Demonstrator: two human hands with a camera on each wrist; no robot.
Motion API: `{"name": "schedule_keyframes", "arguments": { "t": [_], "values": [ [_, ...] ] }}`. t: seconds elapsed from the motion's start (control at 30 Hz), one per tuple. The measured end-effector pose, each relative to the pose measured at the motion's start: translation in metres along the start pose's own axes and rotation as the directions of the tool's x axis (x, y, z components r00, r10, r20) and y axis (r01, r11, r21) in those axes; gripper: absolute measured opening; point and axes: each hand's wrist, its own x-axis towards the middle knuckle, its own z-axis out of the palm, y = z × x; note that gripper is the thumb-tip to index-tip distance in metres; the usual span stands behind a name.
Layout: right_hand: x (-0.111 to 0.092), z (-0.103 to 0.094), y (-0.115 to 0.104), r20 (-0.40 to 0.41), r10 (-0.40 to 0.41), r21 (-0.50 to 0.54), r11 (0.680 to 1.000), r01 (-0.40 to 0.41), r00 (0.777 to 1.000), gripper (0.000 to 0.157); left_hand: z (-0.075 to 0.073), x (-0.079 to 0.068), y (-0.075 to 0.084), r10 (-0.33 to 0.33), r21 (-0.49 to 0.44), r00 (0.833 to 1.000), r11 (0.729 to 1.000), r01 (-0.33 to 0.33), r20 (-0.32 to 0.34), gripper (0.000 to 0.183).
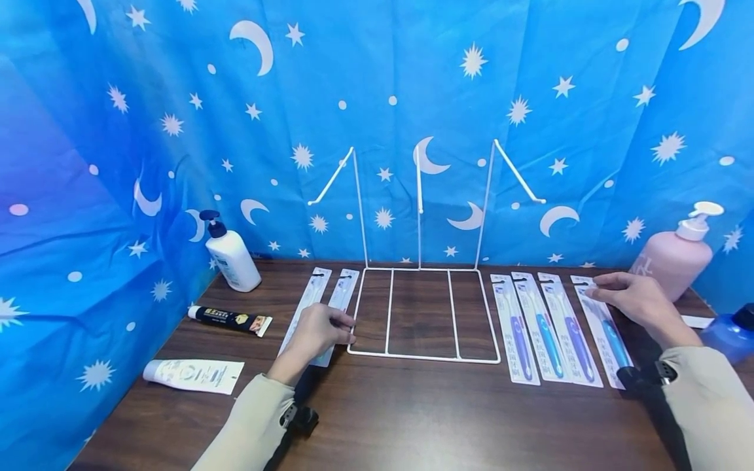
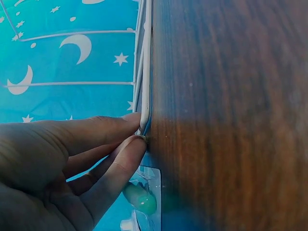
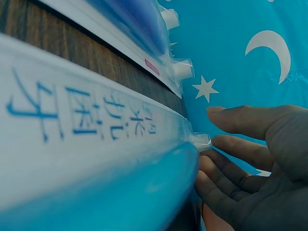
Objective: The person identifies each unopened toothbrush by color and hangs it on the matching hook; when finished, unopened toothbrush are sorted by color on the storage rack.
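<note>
A white wire rack (image 1: 424, 356) stands on the wooden table against the blue curtain, with three arms angling out at the top. My left hand (image 1: 318, 330) pinches its left base rail (image 2: 146, 72) between thumb and forefinger. Beside that hand lie two packaged toothbrushes, the nearer one (image 1: 344, 288) partly hidden by it. My right hand (image 1: 636, 297) is at the top end of the far-right packaged toothbrush (image 1: 607, 333), which has a blue handle. In the right wrist view, its thumb and forefinger are apart around the package's end; whether they touch it is unclear.
Three more packaged toothbrushes (image 1: 544, 333) lie right of the rack. At left are a white pump bottle (image 1: 232, 258), a black toothpaste tube (image 1: 230, 318) and a white tube (image 1: 194, 376). A pink pump bottle (image 1: 674, 258) and a blue bottle (image 1: 727, 333) stand at right.
</note>
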Motion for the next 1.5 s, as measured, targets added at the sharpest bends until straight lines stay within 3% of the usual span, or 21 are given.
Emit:
{"name": "schedule_keyframes", "arguments": {
  "t": [0.27,0.97,1.2,1.5],
  "values": [
    [0.003,-0.001,-0.001,0.015,0.039,0.008,0.999,-0.039,0.999,0.074,0.001,0.001,-0.002,-0.008,0.009,1.0,1.0,0.008,0.001,0.021],
    [0.002,0.005,-0.007,-0.087,0.084,-0.039,0.995,-0.088,0.993,0.045,0.002,0.0,0.001,-0.03,-0.007,1.0,1.0,0.03,-0.002,0.02],
    [-0.002,0.005,-0.013,-0.084,0.126,-0.017,0.992,-0.128,0.988,0.046,0.002,-0.001,0.004,-0.043,0.017,0.999,0.999,0.043,0.0,0.02],
    [-0.008,-0.012,-0.03,-0.077,0.105,0.045,0.994,-0.101,0.992,0.056,0.003,-0.001,0.002,-0.024,0.027,1.0,0.999,0.024,-0.015,0.02]
  ]
}}
